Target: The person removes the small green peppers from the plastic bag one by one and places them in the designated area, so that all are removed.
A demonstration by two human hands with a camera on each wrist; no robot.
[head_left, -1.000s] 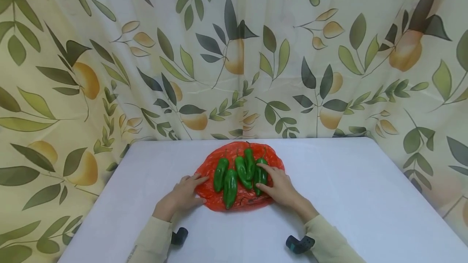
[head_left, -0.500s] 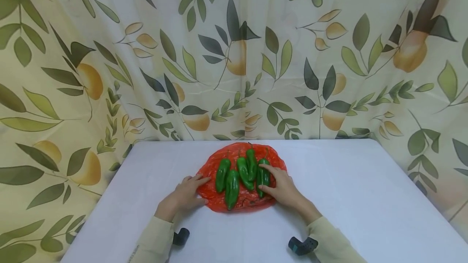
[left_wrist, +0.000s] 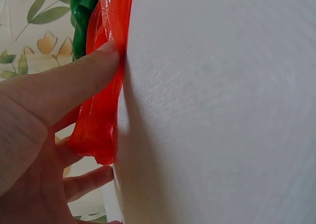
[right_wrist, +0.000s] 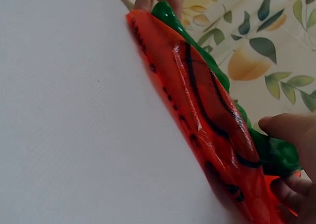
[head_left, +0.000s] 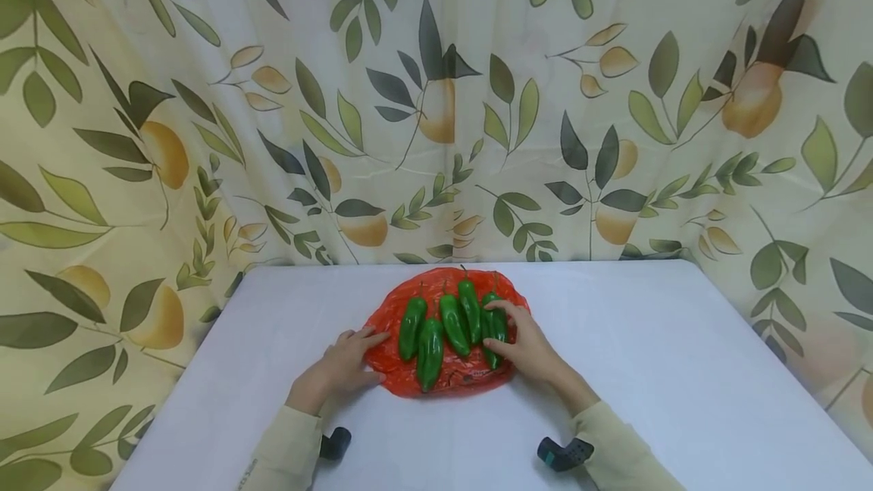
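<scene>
Five peppers (head_left: pixel 430 351) on a red bag (head_left: pixel 450 379)
I see the right hand (head_left: pixel 535 353) pinching the rightmost pepper (head_left: pixel 495 326); the left hand (head_left: pixel 344 364), fingers loose, touches the bag's left edge.

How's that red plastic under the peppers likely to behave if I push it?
Probably floppy: the red plastic is visibly creased. It looks thin, so likely light for its size. The green peppers on top are glossy and rounded, so they may slide or roll as it moves.
</scene>
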